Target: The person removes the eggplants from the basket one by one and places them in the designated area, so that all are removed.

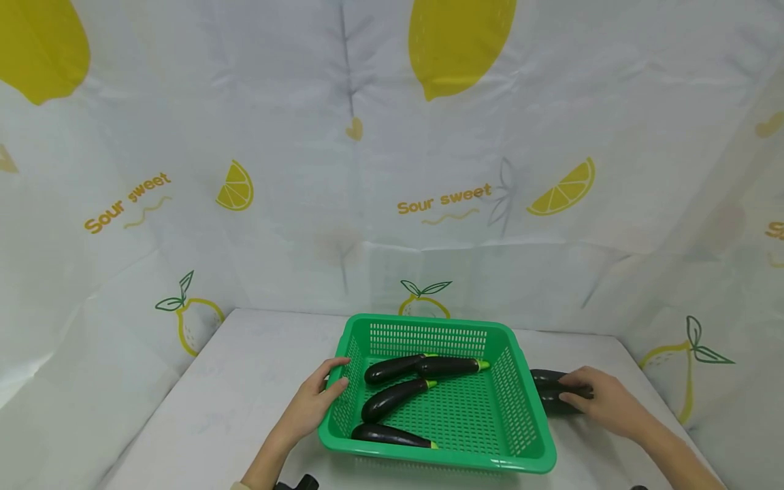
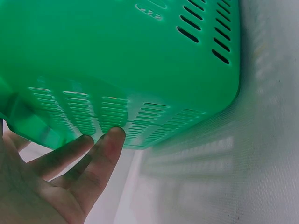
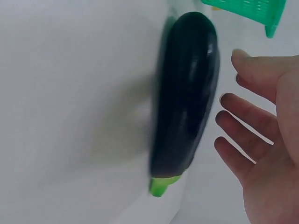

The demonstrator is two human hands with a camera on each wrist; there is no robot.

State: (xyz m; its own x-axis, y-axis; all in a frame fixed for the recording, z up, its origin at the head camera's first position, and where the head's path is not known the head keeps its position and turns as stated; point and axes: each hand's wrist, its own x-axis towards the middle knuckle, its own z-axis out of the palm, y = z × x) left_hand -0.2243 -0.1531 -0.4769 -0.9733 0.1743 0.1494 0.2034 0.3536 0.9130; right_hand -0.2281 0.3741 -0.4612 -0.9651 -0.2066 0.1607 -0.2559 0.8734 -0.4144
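A green plastic basket [image 1: 429, 461] stands on the table with several dark eggplants [image 1: 392, 401] lying in it. My left hand [image 1: 308, 406] rests against the basket's left side, thumb and a finger at the rim. In the left wrist view, straight, spread fingers [image 2: 100, 163] lie by the slotted outer wall [image 2: 121, 56]. To the right of the basket, two eggplants [image 1: 551, 403] lie side by side on the table. My right hand [image 1: 608, 403] reaches over their near ends. The right wrist view shows its fingers spread and slightly bent beside one eggplant [image 3: 184, 102], whose green stem points down.
The white table [image 1: 202, 408] runs back to a hanging sheet [image 1: 294, 224] printed with lemons and lettering. Similar sheeting closes off both sides. A small black object [image 1: 305, 482] shows at the bottom edge by my left wrist.
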